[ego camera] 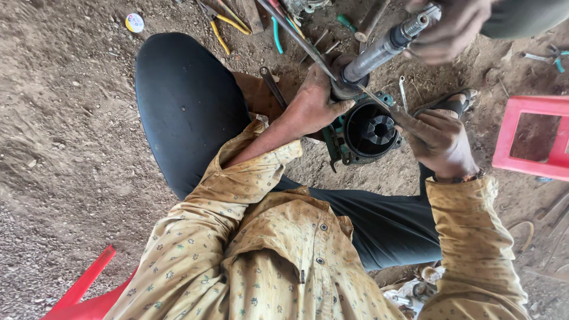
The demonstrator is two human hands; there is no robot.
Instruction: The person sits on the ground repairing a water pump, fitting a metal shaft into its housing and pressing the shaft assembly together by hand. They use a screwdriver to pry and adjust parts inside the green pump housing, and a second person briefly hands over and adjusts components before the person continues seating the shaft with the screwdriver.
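My left hand grips the dark collar at the lower end of a grey metal shaft that slants up to the right. Another person's hand holds the threaded top of this shaft. My right hand pinches a thin metal pin, with its tip at the collar. Below the shaft, on the dirt, lies a green housing with a black splined bore, between my two hands.
Yellow-handled pliers, a wrench and a small spanner lie on the dirt ground. A red plastic stool stands at right. A sandalled foot rests by the housing. My black-trousered knee fills the left.
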